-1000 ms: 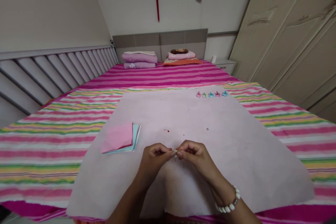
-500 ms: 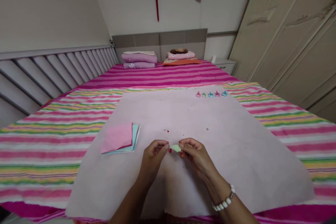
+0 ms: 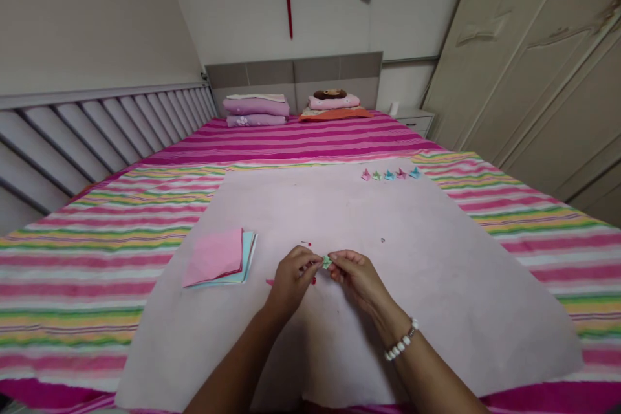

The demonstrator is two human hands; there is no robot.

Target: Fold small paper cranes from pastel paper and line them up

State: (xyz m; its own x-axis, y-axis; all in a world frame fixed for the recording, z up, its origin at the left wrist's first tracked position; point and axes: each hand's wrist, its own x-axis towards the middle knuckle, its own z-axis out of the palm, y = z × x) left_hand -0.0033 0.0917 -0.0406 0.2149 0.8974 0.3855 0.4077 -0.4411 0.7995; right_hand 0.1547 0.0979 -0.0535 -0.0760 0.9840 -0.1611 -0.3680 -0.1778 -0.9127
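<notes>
Between my two hands is a small light-green folded paper point(image 3: 326, 262), held just above the pale sheet point(image 3: 417, 310). My left hand point(image 3: 295, 273) pinches its left side with thumb and fingertips. On the other side my right hand point(image 3: 356, 275), with a white beaded bracelet point(image 3: 402, 344) at the wrist, grips it between thumb and forefinger. Partly behind the left hand lie red bits, and a pink pointed piece point(image 3: 270, 282) shows beside that hand. A small red-tipped item point(image 3: 306, 243) rests just beyond it.
A stack of square coloured papers point(image 3: 216, 257), pink on top, lies to the left. Several small folded paper pieces point(image 3: 389, 175) in pink, green and blue stand in a row at the far right. Folded bedding point(image 3: 257, 110) sits by the headboard point(image 3: 334, 68). A slatted rail point(image 3: 97, 136) borders the left.
Both hands have drawn closer together, the left moving right and slightly away. The green paper now looks more compact. The pink piece beside my left hand has come into sight.
</notes>
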